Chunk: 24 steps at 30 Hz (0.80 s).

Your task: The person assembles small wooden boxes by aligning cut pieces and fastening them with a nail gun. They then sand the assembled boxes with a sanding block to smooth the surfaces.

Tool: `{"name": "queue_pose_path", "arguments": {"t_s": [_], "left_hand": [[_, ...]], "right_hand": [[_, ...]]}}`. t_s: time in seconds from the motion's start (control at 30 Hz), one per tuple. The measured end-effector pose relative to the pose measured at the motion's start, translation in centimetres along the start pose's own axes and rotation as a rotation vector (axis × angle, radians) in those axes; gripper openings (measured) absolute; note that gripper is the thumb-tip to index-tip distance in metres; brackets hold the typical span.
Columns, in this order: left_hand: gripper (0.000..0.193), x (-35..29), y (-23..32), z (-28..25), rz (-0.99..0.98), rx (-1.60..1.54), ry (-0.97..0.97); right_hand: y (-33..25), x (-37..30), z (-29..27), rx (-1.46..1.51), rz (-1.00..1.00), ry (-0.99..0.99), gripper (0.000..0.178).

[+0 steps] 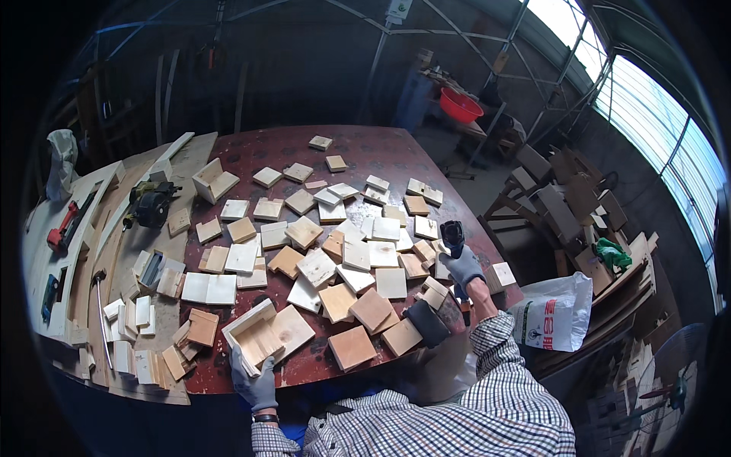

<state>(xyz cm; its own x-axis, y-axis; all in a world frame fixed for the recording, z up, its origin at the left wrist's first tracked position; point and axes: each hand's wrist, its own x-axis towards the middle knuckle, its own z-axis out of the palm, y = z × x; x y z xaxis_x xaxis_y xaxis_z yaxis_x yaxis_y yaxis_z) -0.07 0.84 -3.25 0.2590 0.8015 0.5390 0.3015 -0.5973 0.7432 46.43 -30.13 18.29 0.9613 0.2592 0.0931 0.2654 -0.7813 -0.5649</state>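
Observation:
Near the front edge of the table, my left hand [257, 387], in a grey glove, is closed on the lower left side of a small wooden box [253, 340] made of joined boards. The box is tilted, and its hollow side shows. A flat pale board [294, 332] lies against its right side. Farther right, my right hand [464, 268], also gloved in grey, grips a dark handheld power tool [452, 234] over the table's right edge. The tool's black head points away from me, and its exact kind cannot be made out. A dark block-shaped thing [426, 323] lies below and left of that hand.
Many loose wooden blocks [316, 268] cover the dark red table [251, 152]. On planks at left lie a black-and-yellow power tool [151, 204], a red tool [67, 227] and a hammer [100, 293]. A white sack [553, 314] and stacked boards [560, 213] stand at right.

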Motion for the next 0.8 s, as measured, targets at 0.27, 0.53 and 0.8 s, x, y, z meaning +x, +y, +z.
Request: {"name": "queue_pose_path", "arguments": {"t_s": [0.27,0.53,0.8], "left_hand": [[0.093,0.4,-0.4,-0.8,-0.044,0.051,0.023],[0.088,1.3,0.3,-1.3,0.047,0.023,0.023],[0.092,1.2,0.7,-1.0,0.072,0.045,0.035]], "right_hand": [[-17.1,-12.7,-8.8,0.598,-0.100,-0.578,0.031],[-25.8,-15.6,1.9,0.228,-0.290,-1.143,0.041],[-27.8,-14.3,13.5,0.009,-0.592,-1.332,0.024]]}}
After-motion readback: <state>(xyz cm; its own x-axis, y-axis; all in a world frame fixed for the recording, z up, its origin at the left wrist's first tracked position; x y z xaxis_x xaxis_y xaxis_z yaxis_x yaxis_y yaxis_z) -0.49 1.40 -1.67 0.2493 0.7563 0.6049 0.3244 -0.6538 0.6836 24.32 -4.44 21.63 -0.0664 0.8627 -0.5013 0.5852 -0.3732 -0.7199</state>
